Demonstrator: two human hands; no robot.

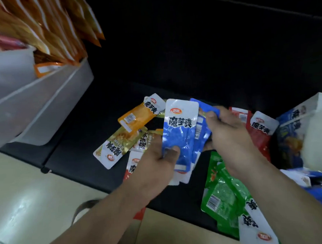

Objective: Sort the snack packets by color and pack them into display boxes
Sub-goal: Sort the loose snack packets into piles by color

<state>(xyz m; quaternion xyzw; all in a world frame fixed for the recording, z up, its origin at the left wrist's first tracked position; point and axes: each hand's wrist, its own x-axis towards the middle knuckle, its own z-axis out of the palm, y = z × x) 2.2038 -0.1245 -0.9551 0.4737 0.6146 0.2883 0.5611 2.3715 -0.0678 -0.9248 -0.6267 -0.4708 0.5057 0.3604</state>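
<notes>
Pale floor [29,194] shows nearest, and above it runs the edge of a dark table [87,148] on which the loose packets lie. Closest on that table, at the right, are green packets [225,196], overlapping in no order, so they look not yet sorted. Above them both hands meet over the middle of the table. The left hand [155,165] grips a stack of blue packets [181,132] by its lower end, thumb pressed on the front and the other fingers [172,153] curled behind, which keeps the stack squared and upright with its printed face toward the camera. The right hand [230,137] pinches one more blue packet [206,106] at its top edge, just behind the stack, probably to slide it in with the rest. Gathering one colour in the hand before boxing it seems to be the step under way. Left of the hands lie yellow packets [120,142] and an orange packet [137,117], and to the right red packets [257,133], all flat and mixed. Past the red ones stands a box printed in blue [317,132], the likely home for the blue stack. Farthest, at upper left, a white box [34,102] already holds a row of standing orange packets [48,25].
</notes>
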